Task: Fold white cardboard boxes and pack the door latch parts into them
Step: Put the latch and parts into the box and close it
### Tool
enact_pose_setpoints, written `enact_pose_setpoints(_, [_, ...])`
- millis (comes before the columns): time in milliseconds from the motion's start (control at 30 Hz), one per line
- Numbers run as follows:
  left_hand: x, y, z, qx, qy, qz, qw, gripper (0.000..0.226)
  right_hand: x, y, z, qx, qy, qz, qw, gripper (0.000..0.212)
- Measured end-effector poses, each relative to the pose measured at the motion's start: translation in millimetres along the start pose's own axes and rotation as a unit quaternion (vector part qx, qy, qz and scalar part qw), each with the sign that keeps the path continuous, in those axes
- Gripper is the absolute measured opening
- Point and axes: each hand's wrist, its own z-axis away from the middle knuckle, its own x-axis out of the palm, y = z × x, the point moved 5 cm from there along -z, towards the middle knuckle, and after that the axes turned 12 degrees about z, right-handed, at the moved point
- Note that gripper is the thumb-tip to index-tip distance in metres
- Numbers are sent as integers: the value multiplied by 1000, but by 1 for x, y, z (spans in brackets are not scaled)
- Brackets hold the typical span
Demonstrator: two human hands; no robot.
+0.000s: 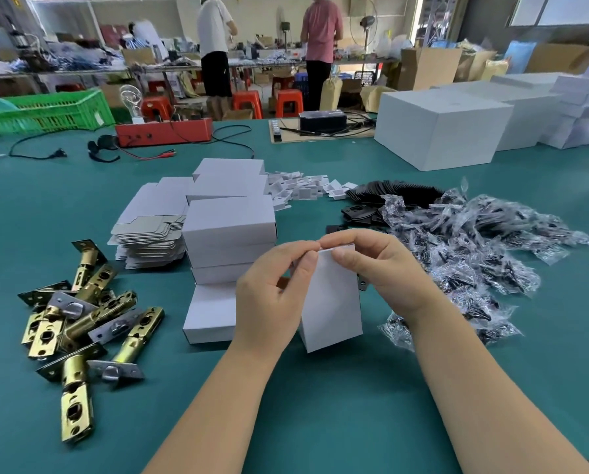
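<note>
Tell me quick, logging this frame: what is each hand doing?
Left hand: pinching the top edge of the white box.
Right hand: pinching the same box's top edge.

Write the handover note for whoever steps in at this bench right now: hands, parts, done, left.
Left hand and right hand both pinch the top flap of one small white box, held upright above the green table.
Brass latches lie in a loose pile at left.
Flat box blanks sit behind them, beside a stack of folded boxes.
Bagged screws and black plates lie at right.
Done: several boxes folded; whether they are packed does not show.
Left: close this flap, then pack the remaining latches.
</note>
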Motion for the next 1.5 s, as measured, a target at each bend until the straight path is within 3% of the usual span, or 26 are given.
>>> enact_pose_setpoints(200, [-3, 3, -3, -25, 27, 31, 999, 12, 0, -9, -1, -25, 36, 51, 998, 12])
enact_pose_setpoints(433, [-3, 0, -7, -96, 10, 109, 989, 9, -5, -9, -2, -21, 14, 29, 999, 11])
enact_pose_setpoints(700, [-5, 8, -5, -35, -90, 69, 993, 11, -15, -14, 1, -21, -56, 71, 996, 34])
enact_pose_setpoints(900, [-10, 5, 1, -45, -113, 29, 992, 9, -14, -10, 11, -2, -43, 133, 990, 16])
enact_pose_setpoints(967, [-6, 2, 6, -66, -129, 12, 989, 22, -12, -3, 21, 8, -28, 156, 987, 31])
enact_pose_setpoints(1033, [-2, -3, 10, -109, -138, -9, 984, 34, -2, 13, 33, 60, -31, 201, 977, 70])
enact_pose_setpoints(1100, [-4, -6, 10, -149, -107, -8, 983, 39, 11, 32, 46, 144, -27, 226, 963, 96])
enact_pose_setpoints(1133, [-8, -8, 9, -174, -78, 5, 982, 38, 15, 36, 52, 175, 0, 233, 957, 98])
enact_pose_setpoints(1200, [-18, -12, 11, -239, 11, 78, 968, 34, 19, 34, 65, 200, 79, 206, 955, 90])
enact_pose_setpoints(1267, [-26, -15, 23, -315, 111, 197, 922, 30, 30, 25, 80, 212, 159, 96, 960, 75])
enact_pose_setpoints(1367, [-35, -16, 48, -361, 187, 268, 874, 30, 66, 7, 88, 198, 165, 11, 966, 48])
enact_pose_setpoints(1433, [-45, -11, 59, -328, 186, 189, 907, 33, 87, 5, 83, 196, 146, 3, 970, 45])
enact_pose_setpoints(1500, [-59, -4, 61, -276, 159, 34, 947, 34, 100, 4, 72, 209, 129, -7, 969, 38])
